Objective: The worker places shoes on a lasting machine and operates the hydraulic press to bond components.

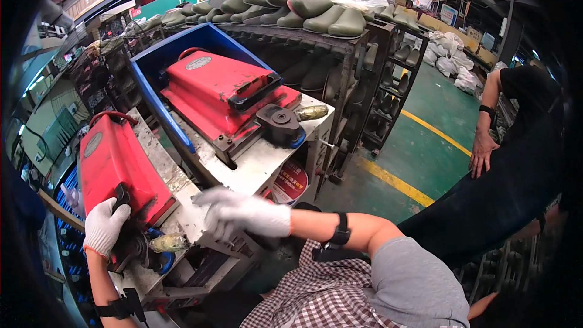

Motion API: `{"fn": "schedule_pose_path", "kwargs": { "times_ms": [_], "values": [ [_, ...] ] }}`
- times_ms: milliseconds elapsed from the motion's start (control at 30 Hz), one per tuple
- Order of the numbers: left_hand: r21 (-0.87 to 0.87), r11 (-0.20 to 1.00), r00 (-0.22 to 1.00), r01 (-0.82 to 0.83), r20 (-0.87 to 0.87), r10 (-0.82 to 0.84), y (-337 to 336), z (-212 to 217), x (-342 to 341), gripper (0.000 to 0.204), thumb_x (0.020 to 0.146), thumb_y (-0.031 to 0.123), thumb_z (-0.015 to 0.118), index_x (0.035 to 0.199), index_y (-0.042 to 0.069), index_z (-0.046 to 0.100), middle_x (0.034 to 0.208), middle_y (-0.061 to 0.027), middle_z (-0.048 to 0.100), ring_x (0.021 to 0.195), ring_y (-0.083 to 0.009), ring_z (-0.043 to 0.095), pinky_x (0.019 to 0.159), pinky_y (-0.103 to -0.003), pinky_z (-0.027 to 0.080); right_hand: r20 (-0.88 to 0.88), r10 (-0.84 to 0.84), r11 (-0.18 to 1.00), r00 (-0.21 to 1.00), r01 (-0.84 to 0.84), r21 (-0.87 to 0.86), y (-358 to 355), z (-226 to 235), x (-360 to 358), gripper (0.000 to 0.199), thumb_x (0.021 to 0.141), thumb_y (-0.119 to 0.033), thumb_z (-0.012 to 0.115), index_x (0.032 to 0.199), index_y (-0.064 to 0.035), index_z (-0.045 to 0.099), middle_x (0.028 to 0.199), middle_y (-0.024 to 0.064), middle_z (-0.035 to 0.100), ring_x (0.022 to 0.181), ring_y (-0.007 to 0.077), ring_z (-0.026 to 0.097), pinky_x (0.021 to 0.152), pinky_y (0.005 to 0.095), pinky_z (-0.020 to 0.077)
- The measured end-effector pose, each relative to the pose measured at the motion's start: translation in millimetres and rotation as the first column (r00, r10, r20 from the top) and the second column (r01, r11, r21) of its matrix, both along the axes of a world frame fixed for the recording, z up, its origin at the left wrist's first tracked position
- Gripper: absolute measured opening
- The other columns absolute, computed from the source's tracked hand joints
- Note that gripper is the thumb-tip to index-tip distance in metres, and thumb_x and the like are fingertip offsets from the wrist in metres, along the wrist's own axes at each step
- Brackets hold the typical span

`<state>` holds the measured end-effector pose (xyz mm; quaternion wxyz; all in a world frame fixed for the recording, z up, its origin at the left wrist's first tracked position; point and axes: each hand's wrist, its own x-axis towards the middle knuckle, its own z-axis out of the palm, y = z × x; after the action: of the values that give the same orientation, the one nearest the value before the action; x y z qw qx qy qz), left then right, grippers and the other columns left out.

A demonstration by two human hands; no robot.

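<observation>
A worn grey metal workbench carries 2 red hinged metal press moulds; the far mould sits against a blue plastic crate, and beyond it a dark metal rack holds rows of olive-green rubber boots. The near mould stands closed at the bench's left edge. The step in hand looks like working this mould — the white-gloved left hand is wrapped around its black lever handle. The gloved right hand, blurred, spreads flat and holds nothing just right of it. Next likely calls for a firm swing of the lever.
</observation>
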<state>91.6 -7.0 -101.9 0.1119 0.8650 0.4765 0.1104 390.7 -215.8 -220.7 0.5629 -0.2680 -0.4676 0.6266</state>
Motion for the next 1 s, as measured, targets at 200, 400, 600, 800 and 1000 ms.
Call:
{"fn": "schedule_pose_path", "kwargs": {
  "times_ms": [200, 400, 600, 800, 1000],
  "values": [
    [-0.046, 0.999, 0.999, -0.029, 0.037, 0.031, -2.1, 1.3, 3.1, 0.042, 0.099, 0.043, 0.061, 0.085, 0.005, 0.07, 0.07, -0.0117, 0.066, 0.064, -0.0232, 0.067, 0.066, -0.04, 0.049, 0.366, -0.93, 0.287, -0.027, 0.568, 0.772, -16.2, 46.9, 152.0, 0.024, 0.095, -0.017, 0.074, 0.116, -0.0064, 0.076, 0.113, 0.0147, 0.075, 0.111, 0.0325, 0.071, 0.1, 0.0425, 0.0563],
    [-0.149, 0.986, 0.944, 0.073, 0.329, -0.02, 7.0, -5.0, -2.3, 0.038, 0.108, 0.038, 0.062, 0.094, 0.003, 0.067, 0.075, -0.0013, 0.064, 0.07, -0.0123, 0.061, 0.067, -0.033, 0.048, 0.651, -0.592, 0.402, -0.475, 0.525, 0.75, -19.0, 16.9, 244.1, 0.044, 0.11, -0.042, 0.048, 0.121, -0.0094, 0.075, 0.114, 0.0178, 0.075, 0.107, 0.0396, 0.071, 0.093, 0.0521, 0.0573],
    [0.203, 0.979, 0.858, 0.022, 0.498, -0.122, -23.3, 3.3, 48.2, 0.027, 0.105, 0.025, 0.066, 0.117, 0.001, 0.068, 0.103, -0.0095, 0.071, 0.096, -0.0176, 0.067, 0.091, -0.034, 0.054, 0.782, -0.429, 0.452, -0.452, 0.642, 0.619, -15.8, 13.5, 254.2, 0.054, 0.109, -0.053, 0.043, 0.133, -0.0157, 0.073, 0.121, 0.0195, 0.075, 0.112, 0.0422, 0.071, 0.096, 0.0526, 0.0564],
    [0.325, 0.86, 0.858, 0.393, 0.207, -0.47, -76.3, -6.2, 167.2, 0.036, 0.1, 0.026, 0.067, 0.129, 0.005, 0.069, 0.123, -0.0171, 0.07, 0.12, -0.0327, 0.069, 0.107, -0.041, 0.052, 0.801, -0.259, 0.453, -0.539, 0.665, 0.594, -40.8, 35.0, 201.2, 0.053, 0.109, -0.055, 0.041, 0.135, -0.0206, 0.073, 0.105, 0.0231, 0.078, 0.093, 0.0431, 0.076, 0.085, 0.054, 0.0598],
    [0.322, 0.685, 0.74, 0.653, -0.079, -0.668, -82.6, -23.7, 248.8, 0.053, 0.091, 0.021, 0.068, 0.138, 0.0, 0.06, 0.132, -0.0234, 0.064, 0.123, -0.0418, 0.064, 0.107, -0.049, 0.052, 0.788, -0.527, 0.638, -0.32, 0.464, 0.615, -79.8, 28.3, 123.2, 0.061, 0.105, -0.044, 0.061, 0.157, -0.0119, 0.051, 0.102, 0.0248, 0.077, 0.093, 0.0405, 0.076, 0.081, 0.0503, 0.0604]
  ]
}}
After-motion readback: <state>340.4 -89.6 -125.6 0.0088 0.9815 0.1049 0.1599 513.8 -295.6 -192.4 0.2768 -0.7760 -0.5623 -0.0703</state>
